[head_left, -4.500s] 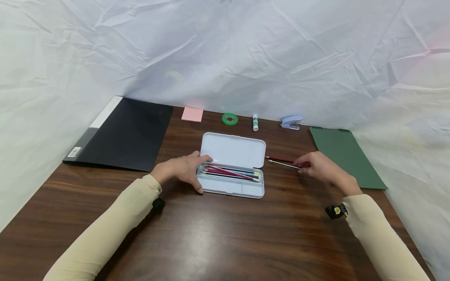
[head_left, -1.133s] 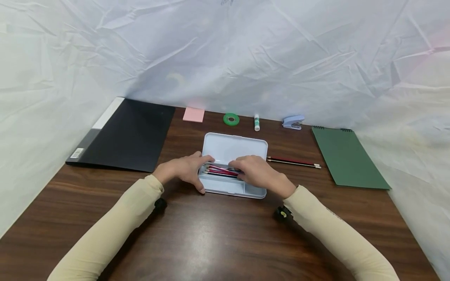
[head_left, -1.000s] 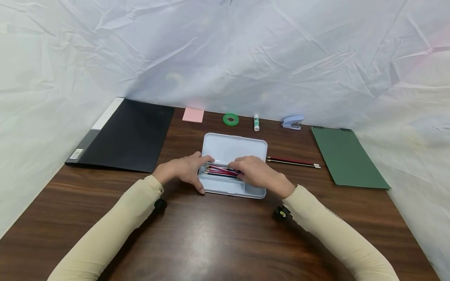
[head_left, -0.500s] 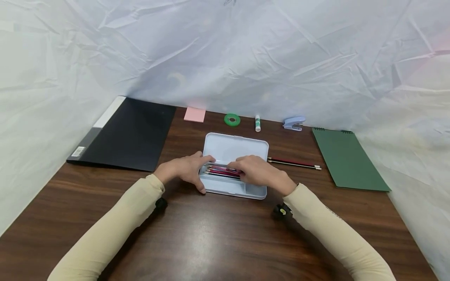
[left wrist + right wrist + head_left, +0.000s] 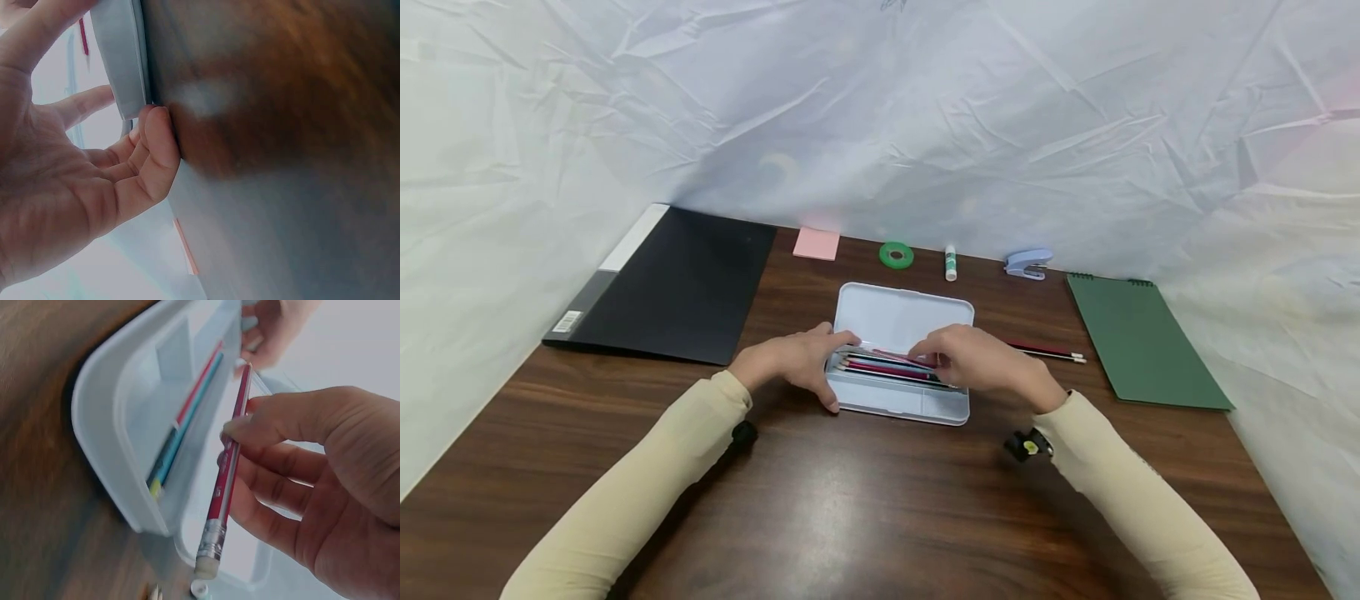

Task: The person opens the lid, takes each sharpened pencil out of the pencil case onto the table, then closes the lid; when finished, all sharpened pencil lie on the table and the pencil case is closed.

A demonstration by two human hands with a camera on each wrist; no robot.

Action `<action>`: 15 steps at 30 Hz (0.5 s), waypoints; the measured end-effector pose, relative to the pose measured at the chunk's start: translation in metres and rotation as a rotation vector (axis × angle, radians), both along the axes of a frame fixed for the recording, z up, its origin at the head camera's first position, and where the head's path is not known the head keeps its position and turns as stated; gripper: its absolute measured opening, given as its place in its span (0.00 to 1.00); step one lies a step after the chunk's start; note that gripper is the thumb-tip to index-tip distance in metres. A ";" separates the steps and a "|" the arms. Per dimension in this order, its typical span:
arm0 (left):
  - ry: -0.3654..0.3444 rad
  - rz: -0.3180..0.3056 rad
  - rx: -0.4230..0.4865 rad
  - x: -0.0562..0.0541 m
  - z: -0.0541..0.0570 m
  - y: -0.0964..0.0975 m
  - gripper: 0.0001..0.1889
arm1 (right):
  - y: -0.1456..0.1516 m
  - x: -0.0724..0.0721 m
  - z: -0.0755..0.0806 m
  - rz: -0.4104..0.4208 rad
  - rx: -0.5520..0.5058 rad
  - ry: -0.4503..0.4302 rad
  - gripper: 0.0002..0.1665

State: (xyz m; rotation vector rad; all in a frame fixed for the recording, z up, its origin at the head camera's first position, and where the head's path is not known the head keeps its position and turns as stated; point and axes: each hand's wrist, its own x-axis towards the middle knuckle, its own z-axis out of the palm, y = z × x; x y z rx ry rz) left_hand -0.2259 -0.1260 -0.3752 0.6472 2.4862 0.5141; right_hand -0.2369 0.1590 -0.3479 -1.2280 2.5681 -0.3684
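A white pencil case (image 5: 902,318) lies with its lid folded back in the middle of the table. My left hand (image 5: 799,360) holds its left end, thumb at the front edge and fingers curled against the end wall. Between thumb and fingertips, my right hand (image 5: 973,360) pinches a dark red pencil (image 5: 225,481) with a white eraser, raised over the case. More pencils (image 5: 187,419), red and blue, lie in the rear compartment; the front compartments hold nothing visible. To the right, two eraser-tipped pencils (image 5: 1051,352) rest on the table, partly hidden by my right hand.
A black folder (image 5: 677,287) lies at left, a green spiral notebook (image 5: 1150,342) at right. Along the back stand pink sticky notes (image 5: 816,243), green tape (image 5: 896,255), a glue stick (image 5: 951,263) and a light blue stapler (image 5: 1027,263). A white sheet (image 5: 880,125) hangs behind.
My right hand first laid down a pencil beside another on the right, then reached into the case. It now lifts a dark red pencil, moving slightly right. My left hand stays in place.
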 end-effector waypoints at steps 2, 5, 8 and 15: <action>-0.001 -0.004 0.000 0.000 0.000 0.000 0.53 | 0.010 -0.001 0.004 -0.026 -0.009 -0.047 0.23; -0.001 -0.008 0.002 -0.001 -0.001 0.000 0.53 | 0.025 -0.001 0.009 -0.056 -0.014 -0.084 0.23; -0.001 -0.007 0.004 -0.001 -0.002 0.000 0.53 | 0.040 -0.001 0.011 -0.096 -0.019 -0.112 0.22; 0.000 -0.011 0.002 -0.001 -0.002 -0.001 0.53 | 0.077 -0.001 0.017 -0.175 -0.055 -0.142 0.24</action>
